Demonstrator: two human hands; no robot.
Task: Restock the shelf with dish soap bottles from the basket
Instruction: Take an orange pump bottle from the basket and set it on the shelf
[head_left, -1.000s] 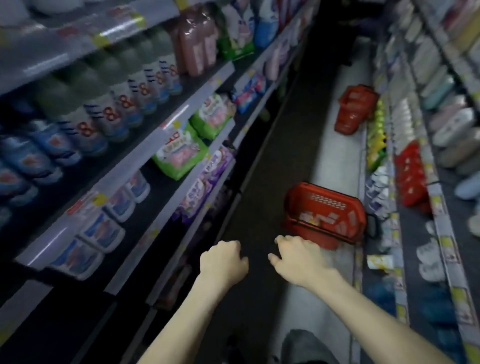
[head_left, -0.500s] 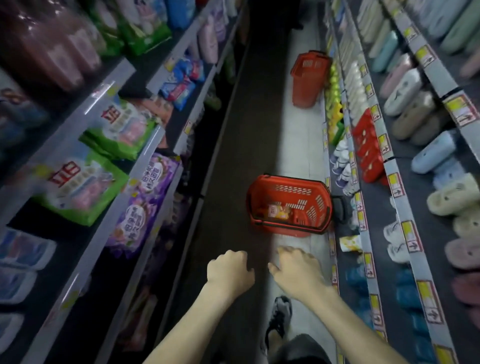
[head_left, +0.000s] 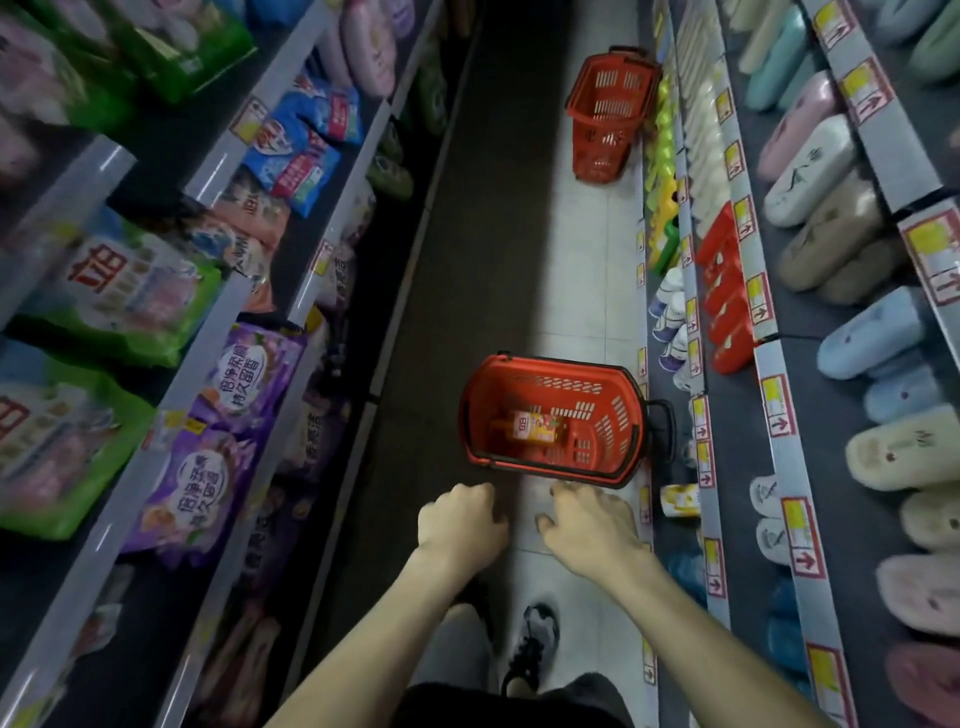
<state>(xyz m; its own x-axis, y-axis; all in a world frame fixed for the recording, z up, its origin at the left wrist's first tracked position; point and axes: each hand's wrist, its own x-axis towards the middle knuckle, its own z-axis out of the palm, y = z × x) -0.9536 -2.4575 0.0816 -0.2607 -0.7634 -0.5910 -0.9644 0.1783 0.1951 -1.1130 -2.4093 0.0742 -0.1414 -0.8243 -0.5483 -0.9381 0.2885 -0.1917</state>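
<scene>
Dish soap bottle (head_left: 535, 427): one orange plastic bottle with a yellow-red label, lying on its side on the bottom of the basket. It is the only one I can see inside.
Left hand (head_left: 460, 524): clenched into a loose fist with nothing in it, held out over the floor just short of the basket.
Right hand (head_left: 587, 525): fingers slack and slightly bent, thumb out, grasping nothing. It is just beside the left hand and near the basket's near rim, not touching it.
Basket (head_left: 618, 415): red slotted plastic shopping basket on the aisle floor, black handle sticking out toward the right-hand shelving.
Right-hand shelving (head_left: 779, 405): grey tiers with yellow-red price tags. A yellow-labelled bottle (head_left: 680, 500) lies on the lowest tier, and pastel slippers (head_left: 826, 244) fill the upper tiers.
Far basket (head_left: 605, 119): second red plastic basket further up the aisle, against the same shelving.
Left-hand shelving: purple detergent bags (head_left: 208, 467) and green detergent bags (head_left: 119, 291).
Underfoot: one black-grey trainer (head_left: 535, 639).
</scene>
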